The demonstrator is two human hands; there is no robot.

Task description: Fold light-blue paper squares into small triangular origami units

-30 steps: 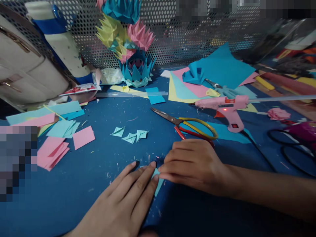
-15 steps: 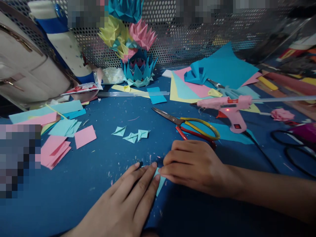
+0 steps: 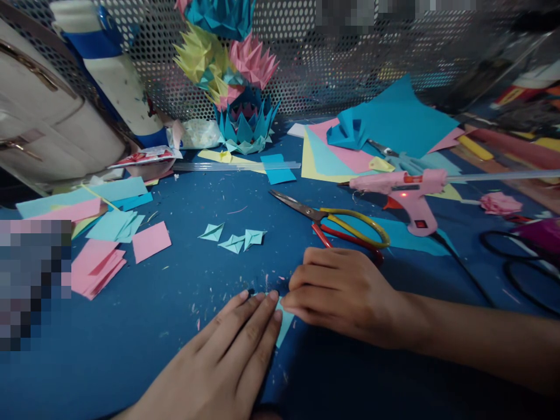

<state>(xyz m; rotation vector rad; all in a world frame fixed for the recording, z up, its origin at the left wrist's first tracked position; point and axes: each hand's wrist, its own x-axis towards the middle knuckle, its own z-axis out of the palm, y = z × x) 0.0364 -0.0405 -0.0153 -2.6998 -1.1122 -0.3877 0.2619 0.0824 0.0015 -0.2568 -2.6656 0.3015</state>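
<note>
A small folded piece of light blue paper point(image 3: 284, 328) lies on the blue tabletop, mostly covered by my hands. My left hand point(image 3: 227, 344) rests flat across it with fingers stretched out, pressing it down. The fingers of my right hand point(image 3: 345, 294) are curled, with thumb and fingertips closed at the paper's right upper edge. Beyond my hands lie three small folded light blue paper pieces point(image 3: 234, 241). Scissors point(image 3: 319, 214) with one yellow and one red handle rest just past my right hand, blades apart.
A pink glue gun point(image 3: 405, 189) with a lit red light lies right, its cord trailing toward me. Pink paper squares point(image 3: 94, 265) and light blue squares point(image 3: 116, 226) are stacked left. Folded paper flowers point(image 3: 247, 122), a bottle point(image 3: 116, 76) and coloured sheets point(image 3: 402, 119) stand or lie behind.
</note>
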